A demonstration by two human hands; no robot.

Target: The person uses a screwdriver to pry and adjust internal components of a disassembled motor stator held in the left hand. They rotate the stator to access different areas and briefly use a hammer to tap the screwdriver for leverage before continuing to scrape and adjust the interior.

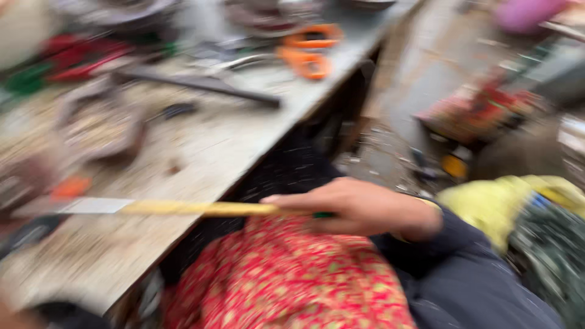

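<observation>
The picture is heavily motion-blurred. My right hand (356, 206), in a dark sleeve, grips a long thin tool (183, 208) with a yellow shaft and a pale flat metal end, held level and pointing left over the front edge of a dusty workbench (207, 146). The metal end lies near the bench's left front. Below the hand lies red patterned cloth (286, 280) over my lap. My left hand is not visible.
Orange-handled scissors (308, 52) lie at the back of the bench. A dark flat bar (201, 84), a round dark dish (100, 125) and red and green tools (67, 61) also rest there. Right of the bench, cluttered floor with a red object (481, 113) and yellow cloth (506, 204).
</observation>
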